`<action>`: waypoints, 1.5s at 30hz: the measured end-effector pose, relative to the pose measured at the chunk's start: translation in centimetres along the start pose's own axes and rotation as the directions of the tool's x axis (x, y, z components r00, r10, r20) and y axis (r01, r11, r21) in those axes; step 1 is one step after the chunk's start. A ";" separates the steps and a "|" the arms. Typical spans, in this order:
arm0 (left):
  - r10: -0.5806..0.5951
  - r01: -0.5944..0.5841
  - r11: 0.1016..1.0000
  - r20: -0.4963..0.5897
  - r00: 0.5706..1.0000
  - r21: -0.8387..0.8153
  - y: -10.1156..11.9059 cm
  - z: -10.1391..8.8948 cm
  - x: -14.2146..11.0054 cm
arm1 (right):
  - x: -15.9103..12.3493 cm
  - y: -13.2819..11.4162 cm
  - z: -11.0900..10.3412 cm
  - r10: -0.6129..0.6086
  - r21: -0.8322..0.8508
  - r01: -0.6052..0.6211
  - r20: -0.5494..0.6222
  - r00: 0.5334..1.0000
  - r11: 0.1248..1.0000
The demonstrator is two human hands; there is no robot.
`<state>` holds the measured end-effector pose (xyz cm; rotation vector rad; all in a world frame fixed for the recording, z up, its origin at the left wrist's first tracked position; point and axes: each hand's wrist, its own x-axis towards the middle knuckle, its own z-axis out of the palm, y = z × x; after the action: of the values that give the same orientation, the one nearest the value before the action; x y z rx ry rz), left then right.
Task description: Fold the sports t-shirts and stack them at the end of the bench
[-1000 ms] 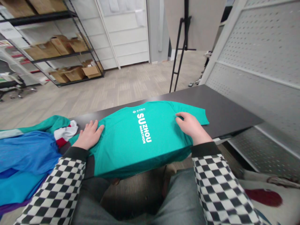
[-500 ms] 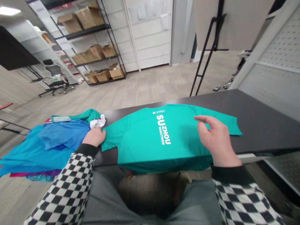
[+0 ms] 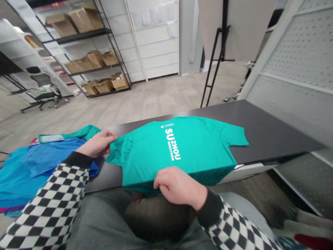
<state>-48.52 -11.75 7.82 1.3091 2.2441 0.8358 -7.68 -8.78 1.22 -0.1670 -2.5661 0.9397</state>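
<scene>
A green shirt [image 3: 153,149] is spread on the desk [image 3: 270,132], directly in front of the person, its longest visible extent running left to right from sleeve to sleeve. The left-side sleeve is met at its end by the left hand [image 3: 100,143], the nearer of the two to either cuff; its fingers are bent, but whether cloth is pinched cannot be told. The right hand [image 3: 179,187] is loosely curled over the near edge, where the shirt hangs down; its fingertips are hidden, so any grip cannot be confirmed. The lower hem is partly covered, and piled clothes [image 3: 49,156] are cut off at left.
</scene>
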 end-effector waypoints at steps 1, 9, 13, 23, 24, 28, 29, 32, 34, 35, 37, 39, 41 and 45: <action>-0.068 0.078 0.991 0.085 0.994 -0.114 2.3 0.6 0.2 | 0.2 -0.2 0.3 -0.007 0.010 0.007 0.030 1.000 1.000; 0.023 0.179 0.857 0.384 0.923 -0.483 17.5 14.0 4.6 | 0.6 -1.0 1.2 -0.041 0.090 0.021 0.230 0.972 0.996; 0.027 0.242 0.814 0.450 0.892 -0.528 19.5 22.0 5.1 | 0.3 -1.0 1.4 -0.025 0.099 -0.002 0.272 0.962 0.995; 0.217 -0.139 0.860 0.105 0.971 -0.491 12.1 18.0 7.4 | 0.2 -1.3 0.7 0.058 0.013 -0.065 0.301 0.952 0.998; 0.241 -0.228 0.915 -0.001 0.970 -0.333 10.4 17.1 7.7 | 0.1 -1.6 0.7 0.084 0.002 -0.089 0.302 0.949 0.996; 0.449 -0.426 0.882 -0.087 0.889 0.202 4.9 15.0 8.2 | -0.5 -3.3 1.4 0.297 -0.134 -0.274 0.208 0.932 0.952; 0.472 -0.444 0.865 -0.077 0.878 0.234 4.1 14.9 8.3 | -0.7 -3.7 1.7 0.351 -0.165 -0.326 0.161 0.922 0.931; 0.504 -0.478 0.844 -0.058 0.862 0.243 3.2 15.1 8.5 | -1.1 -4.7 2.9 0.438 -0.195 -0.423 0.043 0.898 0.885; 0.539 -0.520 0.817 -0.011 0.842 0.250 3.2 15.3 8.8 | -1.1 -4.9 3.8 0.438 -0.218 -0.426 0.009 0.899 0.878; 0.556 -0.543 0.801 0.019 0.831 0.251 3.1 15.4 8.9 | -1.0 -4.8 4.2 0.433 -0.240 -0.420 0.002 0.902 0.875; 0.570 -0.564 0.788 0.052 0.820 0.248 2.9 15.6 9.2 | -0.5 -4.4 5.0 0.437 -0.289 -0.421 -0.013 0.900 0.859; 0.549 -0.544 0.797 0.064 0.834 0.261 2.6 15.8 9.5 | 0.1 -3.9 5.7 0.467 -0.314 -0.455 -0.039 0.883 0.834; 0.497 -0.489 0.822 0.052 0.866 0.291 2.3 16.0 9.7 | 0.6 -3.5 6.2 0.499 -0.307 -0.498 -0.081 0.863 0.811; 0.417 -0.396 0.869 -0.008 0.909 0.296 2.4 16.3 10.1 | 0.8 -3.5 7.4 0.525 -0.273 -0.565 -0.209 0.825 0.779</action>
<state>-41.86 2.71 -3.05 1.9697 2.2391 0.7124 -11.30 -15.67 -1.38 -1.0866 -2.5745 0.6383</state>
